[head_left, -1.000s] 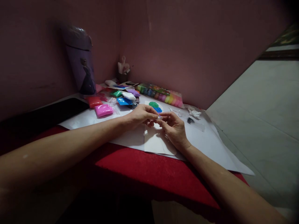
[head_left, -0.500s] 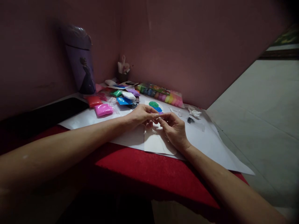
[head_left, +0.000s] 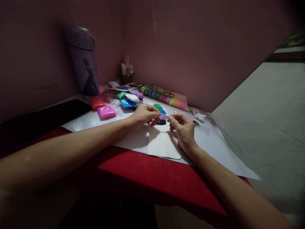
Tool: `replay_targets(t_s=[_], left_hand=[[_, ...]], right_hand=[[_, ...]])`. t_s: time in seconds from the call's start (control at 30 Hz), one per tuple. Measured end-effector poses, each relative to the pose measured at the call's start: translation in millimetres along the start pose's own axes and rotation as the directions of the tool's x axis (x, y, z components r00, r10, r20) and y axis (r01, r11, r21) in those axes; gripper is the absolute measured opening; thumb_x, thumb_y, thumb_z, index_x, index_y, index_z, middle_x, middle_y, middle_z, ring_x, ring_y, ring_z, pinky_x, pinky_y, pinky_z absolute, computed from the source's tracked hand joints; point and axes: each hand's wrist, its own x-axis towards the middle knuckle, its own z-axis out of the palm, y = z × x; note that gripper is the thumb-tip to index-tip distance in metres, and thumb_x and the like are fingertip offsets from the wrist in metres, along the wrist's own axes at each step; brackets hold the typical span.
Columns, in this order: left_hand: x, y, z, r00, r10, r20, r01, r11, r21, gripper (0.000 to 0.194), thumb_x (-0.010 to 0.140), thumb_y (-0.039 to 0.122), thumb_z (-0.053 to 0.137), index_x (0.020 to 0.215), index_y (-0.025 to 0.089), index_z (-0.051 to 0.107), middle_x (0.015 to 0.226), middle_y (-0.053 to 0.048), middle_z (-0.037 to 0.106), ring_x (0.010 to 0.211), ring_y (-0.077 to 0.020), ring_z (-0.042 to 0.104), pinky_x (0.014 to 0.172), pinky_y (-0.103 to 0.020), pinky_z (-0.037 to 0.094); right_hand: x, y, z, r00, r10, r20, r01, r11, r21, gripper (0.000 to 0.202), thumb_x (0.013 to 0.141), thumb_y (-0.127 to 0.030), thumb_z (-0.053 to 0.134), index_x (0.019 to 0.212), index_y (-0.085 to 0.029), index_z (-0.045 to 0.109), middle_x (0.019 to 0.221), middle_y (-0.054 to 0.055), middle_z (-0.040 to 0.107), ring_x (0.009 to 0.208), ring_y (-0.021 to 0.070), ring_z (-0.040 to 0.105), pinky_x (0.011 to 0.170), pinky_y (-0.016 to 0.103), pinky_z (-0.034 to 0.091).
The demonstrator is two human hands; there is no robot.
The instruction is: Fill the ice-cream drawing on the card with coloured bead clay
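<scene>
A thin white strand of what looks like modelling clay (head_left: 165, 116) is stretched between my two hands. My left hand (head_left: 147, 114) pinches one end with thumb and forefinger, and my right hand (head_left: 185, 128) pinches the other. Both are held above a cream-coloured card (head_left: 164, 146) lying on white paper. On the card's far part are a green patch (head_left: 157, 107), a blue patch (head_left: 163, 112), a purple patch (head_left: 163, 118) and a black patch (head_left: 161, 122), partly hidden by my fingers. A small white bit (head_left: 147, 135) lies by the card's left edge.
Coloured clay packets, including a pink one (head_left: 107, 112), lie to the left. Behind stand a purple bin (head_left: 83, 70) and a pen cup (head_left: 126, 77). A clay set (head_left: 164, 97) rests by the wall, a crumpled tissue (head_left: 199, 115) at right. Red cloth (head_left: 133, 168) covers the near edge.
My hands have moved apart, the right one to the right, and the white strand now shows stretched between them. The purple and black patches have come into clearer view.
</scene>
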Motion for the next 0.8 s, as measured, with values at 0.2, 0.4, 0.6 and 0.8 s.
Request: replay_targets(t_s=[0.2, 0.4, 0.6, 0.8], left_hand=[[2, -6, -5.5, 0.998, 0.018, 0.053, -0.015, 0.999, -0.042, 0.005, 0.08, 0.006, 0.066, 0.084, 0.007, 0.069, 0.056, 0.001, 0.062, 0.043, -0.0065, 0.054, 0.044, -0.02, 0.041], [2, -8, -4.2, 0.985, 0.015, 0.174, -0.017, 1.0, 0.013, 0.005, 0.08, 0.009, 0.065, 0.084, 0.007, 0.068, 0.054, 0.001, 0.061, 0.039, -0.0064, 0.053, 0.043, -0.019, 0.04], [4, -11, -7.6, 0.977, 0.058, 0.206, -0.081, 0.991, 0.104, 0.008, 0.081, 0.014, 0.065, 0.076, 0.008, 0.067, 0.06, -0.001, 0.063, 0.042, -0.006, 0.054, 0.042, -0.018, 0.04], [5, -12, -6.4, 0.979, 0.04, 0.201, -0.066, 0.99, 0.122, 0.01, 0.08, 0.013, 0.065, 0.07, 0.009, 0.066, 0.055, 0.0, 0.061, 0.04, -0.0056, 0.052, 0.042, -0.018, 0.041]], right_hand=[[0, -1, 0, 0.996, 0.037, 0.08, -0.042, 0.998, 0.055, 0.027, 0.068, -0.036, 0.079, 0.084, -0.018, 0.065, 0.065, -0.002, 0.062, 0.051, 0.0099, 0.053, 0.04, 0.022, 0.043], [-7, -7, 2, 0.969, 0.001, 0.246, -0.019, 0.997, 0.071, 0.028, 0.071, -0.036, 0.078, 0.089, -0.02, 0.065, 0.068, -0.002, 0.065, 0.043, 0.0084, 0.051, 0.037, 0.023, 0.042], [-10, -6, 4, 0.968, -0.066, 0.241, 0.065, 0.998, 0.009, 0.023, 0.074, -0.032, 0.076, 0.09, -0.021, 0.064, 0.069, -0.002, 0.068, 0.061, 0.0118, 0.061, 0.054, 0.024, 0.05], [-11, -4, 4, 0.969, -0.092, 0.229, 0.103, 0.994, -0.038, 0.017, 0.077, -0.032, 0.074, 0.083, -0.021, 0.063, 0.07, -0.002, 0.067, 0.059, 0.0114, 0.059, 0.054, 0.025, 0.049]])
